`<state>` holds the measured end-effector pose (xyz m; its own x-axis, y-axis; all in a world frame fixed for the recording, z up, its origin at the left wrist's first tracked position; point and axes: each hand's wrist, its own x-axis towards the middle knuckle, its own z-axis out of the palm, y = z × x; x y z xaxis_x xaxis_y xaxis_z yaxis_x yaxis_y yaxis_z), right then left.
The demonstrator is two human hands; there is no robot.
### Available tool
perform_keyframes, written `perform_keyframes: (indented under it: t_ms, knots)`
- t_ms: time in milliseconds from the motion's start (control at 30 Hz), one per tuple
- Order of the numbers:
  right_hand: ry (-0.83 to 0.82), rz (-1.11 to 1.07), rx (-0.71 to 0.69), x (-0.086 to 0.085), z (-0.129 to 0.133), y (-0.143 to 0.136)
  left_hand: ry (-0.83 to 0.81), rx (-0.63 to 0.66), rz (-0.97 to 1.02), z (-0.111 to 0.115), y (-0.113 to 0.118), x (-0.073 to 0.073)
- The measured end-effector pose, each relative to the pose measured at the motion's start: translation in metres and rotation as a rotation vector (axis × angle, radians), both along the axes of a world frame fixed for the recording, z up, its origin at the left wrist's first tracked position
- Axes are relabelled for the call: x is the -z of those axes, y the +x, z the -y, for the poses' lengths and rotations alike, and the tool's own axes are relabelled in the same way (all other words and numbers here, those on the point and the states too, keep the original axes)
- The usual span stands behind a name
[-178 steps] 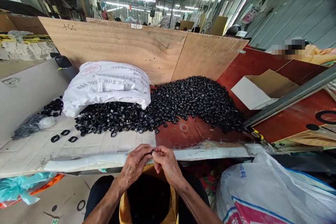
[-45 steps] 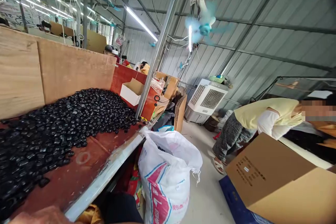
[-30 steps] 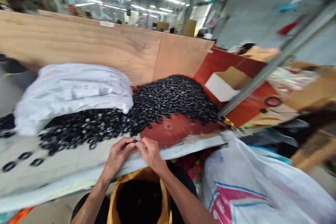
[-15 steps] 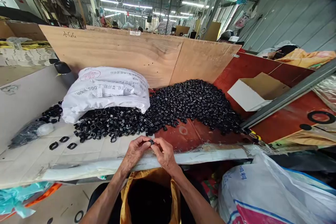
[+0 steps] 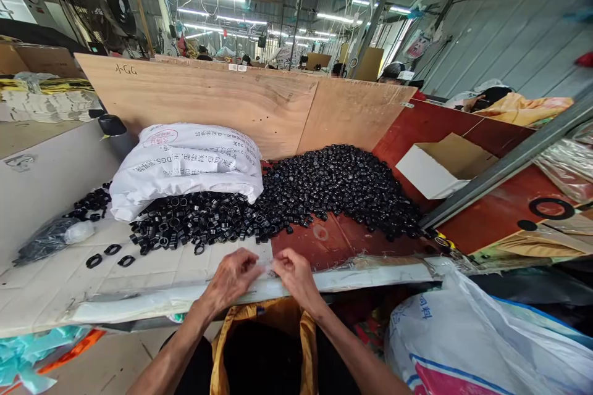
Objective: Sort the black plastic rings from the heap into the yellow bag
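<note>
My left hand [image 5: 235,274] is over the table's front edge [image 5: 185,299], its fingers curled and partly blurred; whether anything is in them cannot be made out. To its right, a small gap apart, my right hand [image 5: 295,271] has its thumb and forefinger pinched together, and what they hold, if anything, is too small to name. Below both hands hangs an open yellow bag [image 5: 217,352] with a dark inside. Beyond them lie a heap of small black parts [image 5: 343,179] and a spread of black rings [image 5: 185,219].
A white printed sack [image 5: 185,160] rests on the black rings. Wooden boards [image 5: 208,92] stand behind. An open carton [image 5: 430,166] and a slanting metal bar [image 5: 500,170] are at the right. A large white bag [image 5: 445,333] sits at lower right.
The small black part that was between my fingertips no longer shows. My hands have moved slightly apart and a little lower. The camera view has shifted slightly.
</note>
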<state>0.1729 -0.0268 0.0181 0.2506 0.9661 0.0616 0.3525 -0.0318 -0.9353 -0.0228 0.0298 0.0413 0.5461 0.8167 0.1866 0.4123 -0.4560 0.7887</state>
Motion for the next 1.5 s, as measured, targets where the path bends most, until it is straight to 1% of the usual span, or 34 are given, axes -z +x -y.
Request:
perform_keyframes:
  t_ms: [33, 67, 133, 200, 267, 333, 400, 467, 500, 567, 633, 667, 700, 767, 800, 867, 933, 967, 1000, 1067, 1100, 1167, 1233, 1267, 1333, 1433, 1500]
  knots:
    - [0.08, 0.132, 0.027, 0.002, -0.011, 0.007, 0.081, -0.074, -0.021, -0.009, 0.008, 0.002]
    - [0.153, 0.25, 0.023, 0.002, -0.021, 0.011, 0.154, -0.126, -0.047, -0.019, 0.017, 0.006]
    - [0.232, 0.441, -0.059, 0.003, -0.039, 0.013, 0.25, -0.186, -0.121, -0.033, 0.034, 0.016]
    - [0.215, 0.567, -0.107, 0.003, -0.05, 0.009, 0.272, -0.231, -0.172, -0.041, 0.045, 0.025]
    - [0.161, 0.63, -0.086, 0.004, -0.053, 0.003, 0.231, -0.25, -0.16, -0.043, 0.047, 0.032]
    - [0.143, 0.633, -0.067, 0.005, -0.051, -0.001, 0.148, -0.237, -0.12, -0.04, 0.042, 0.034]
    - [0.156, 0.601, -0.081, 0.007, -0.046, 0.0, 0.092, -0.261, -0.087, -0.037, 0.035, 0.034]
    - [0.188, 0.567, -0.073, 0.01, -0.042, 0.003, 0.114, -0.323, -0.061, -0.034, 0.03, 0.034]
    - [0.209, 0.55, -0.024, 0.011, -0.041, 0.006, 0.146, -0.352, -0.047, -0.033, 0.029, 0.033]
    - [0.242, 0.515, 0.166, 0.015, -0.041, 0.012, 0.2, -0.374, -0.026, -0.033, 0.029, 0.034]
    - [0.217, 0.48, 0.368, 0.019, -0.045, 0.017, 0.212, -0.353, -0.031, -0.034, 0.031, 0.035]
    - [0.184, 0.473, 0.42, 0.02, -0.047, 0.019, 0.209, -0.334, -0.043, -0.036, 0.032, 0.036]
    - [0.153, 0.479, 0.429, 0.022, -0.05, 0.02, 0.201, -0.318, -0.058, -0.037, 0.034, 0.037]
    - [0.125, 0.51, 0.356, 0.024, -0.054, 0.021, 0.19, -0.325, -0.074, -0.04, 0.035, 0.038]
    - [0.131, 0.52, 0.305, 0.025, -0.056, 0.021, 0.186, -0.357, -0.073, -0.041, 0.035, 0.039]
    - [0.153, 0.504, 0.216, 0.027, -0.057, 0.021, 0.178, -0.463, -0.059, -0.04, 0.035, 0.038]
    - [0.171, 0.454, 0.167, 0.029, -0.055, 0.024, 0.166, -0.536, -0.041, -0.037, 0.033, 0.036]
    - [0.178, 0.429, 0.153, 0.03, -0.053, 0.026, 0.158, -0.531, -0.035, -0.034, 0.032, 0.034]
    - [0.186, 0.406, 0.137, 0.031, -0.051, 0.029, 0.155, -0.496, -0.038, -0.031, 0.032, 0.032]
    - [0.207, 0.381, 0.125, 0.033, -0.045, 0.038, 0.167, -0.389, -0.074, -0.025, 0.031, 0.029]
    - [0.222, 0.389, 0.151, 0.034, -0.042, 0.044, 0.182, -0.347, -0.108, -0.023, 0.031, 0.029]
    - [0.257, 0.456, 0.28, 0.035, -0.037, 0.057, 0.228, -0.329, -0.187, -0.023, 0.032, 0.028]
    - [0.268, 0.565, 0.431, 0.035, -0.036, 0.072, 0.281, -0.367, -0.262, -0.024, 0.032, 0.03]
    - [0.249, 0.611, 0.48, 0.035, -0.038, 0.078, 0.309, -0.379, -0.29, -0.025, 0.033, 0.031]
    - [0.16, 0.661, 0.513, 0.036, -0.046, 0.089, 0.366, -0.37, -0.316, -0.026, 0.034, 0.033]
    - [-0.003, 0.667, 0.503, 0.034, -0.065, 0.098, 0.431, -0.327, -0.297, -0.024, 0.035, 0.036]
    - [-0.068, 0.661, 0.473, 0.031, -0.08, 0.099, 0.461, -0.28, -0.291, -0.024, 0.034, 0.037]
